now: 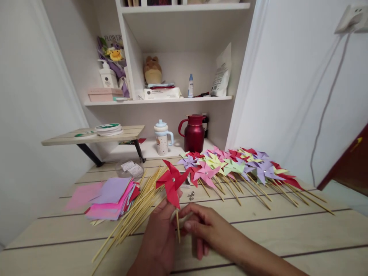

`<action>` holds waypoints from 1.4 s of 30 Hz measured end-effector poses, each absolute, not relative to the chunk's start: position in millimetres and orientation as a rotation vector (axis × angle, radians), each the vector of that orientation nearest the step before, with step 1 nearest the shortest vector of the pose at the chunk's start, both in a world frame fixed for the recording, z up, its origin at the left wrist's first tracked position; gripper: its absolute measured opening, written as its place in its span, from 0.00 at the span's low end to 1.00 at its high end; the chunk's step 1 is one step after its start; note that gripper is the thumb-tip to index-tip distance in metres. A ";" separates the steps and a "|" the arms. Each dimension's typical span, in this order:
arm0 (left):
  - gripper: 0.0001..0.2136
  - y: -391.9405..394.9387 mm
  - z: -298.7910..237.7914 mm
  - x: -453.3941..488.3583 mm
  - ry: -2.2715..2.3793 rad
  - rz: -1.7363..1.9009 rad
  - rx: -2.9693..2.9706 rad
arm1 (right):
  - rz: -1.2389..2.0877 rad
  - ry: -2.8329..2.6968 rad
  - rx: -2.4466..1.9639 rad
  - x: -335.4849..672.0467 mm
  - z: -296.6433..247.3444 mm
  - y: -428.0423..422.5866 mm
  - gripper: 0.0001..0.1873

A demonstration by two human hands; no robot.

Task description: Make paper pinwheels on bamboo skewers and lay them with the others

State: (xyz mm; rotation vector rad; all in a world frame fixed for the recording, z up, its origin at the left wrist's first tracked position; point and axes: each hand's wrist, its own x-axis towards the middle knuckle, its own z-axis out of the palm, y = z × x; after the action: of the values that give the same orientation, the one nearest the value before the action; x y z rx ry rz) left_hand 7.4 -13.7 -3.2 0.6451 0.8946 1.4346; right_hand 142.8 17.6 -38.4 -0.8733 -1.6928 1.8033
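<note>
Toward the desk's (287, 234) near edge, pinches red pinwheel (171, 183) in left hand (160, 227), with grip of right hand (207, 225) unclear, risking blades (173, 194) creased by squeezing.

Ahead of me, a dark red jug (194, 134) stands beside a speckled cup (162, 145) with a blue lid, below a white shelf (201, 100) bearing a plush toy (153, 72), a white packet (161, 93), a blue-capped bottle (190, 87) and an upright bag (222, 73). To my left, round discs (109, 132) lie stacked on a raised wooden platform (133, 132); to my right, a cord (324, 107) hangs from a wall socket (347, 20).
</note>
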 end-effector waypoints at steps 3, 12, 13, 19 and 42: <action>0.09 -14.0 -3.7 12.6 0.900 1.404 0.608 | 1.904 -1.698 -0.841 137.6 -41.3 13.1 0.13; 0.10 -12.1 -10.2 22.3 0.888 1.322 0.585 | 1.823 -1.485 -0.902 124.7 -48.9 10.6 0.16; 0.11 -11.7 -12.0 21.6 0.882 1.310 0.591 | 1.830 -1.486 -0.908 124.4 -48.7 10.6 0.16; 0.12 -7.1 -23.0 10.8 0.918 1.322 0.729 | 1.853 -1.425 -0.862 130.7 -47.9 17.7 0.19; 0.15 -5.6 -14.4 14.7 1.313 1.496 0.937 | 1.889 -1.455 -0.846 138.0 -59.0 22.5 0.14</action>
State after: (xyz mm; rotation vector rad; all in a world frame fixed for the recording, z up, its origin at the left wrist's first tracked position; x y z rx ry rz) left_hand 14.7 -5.6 -14.4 0.9371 1.3134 1.4958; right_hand 138.0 22.5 -59.0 -0.8459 -1.4549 1.8895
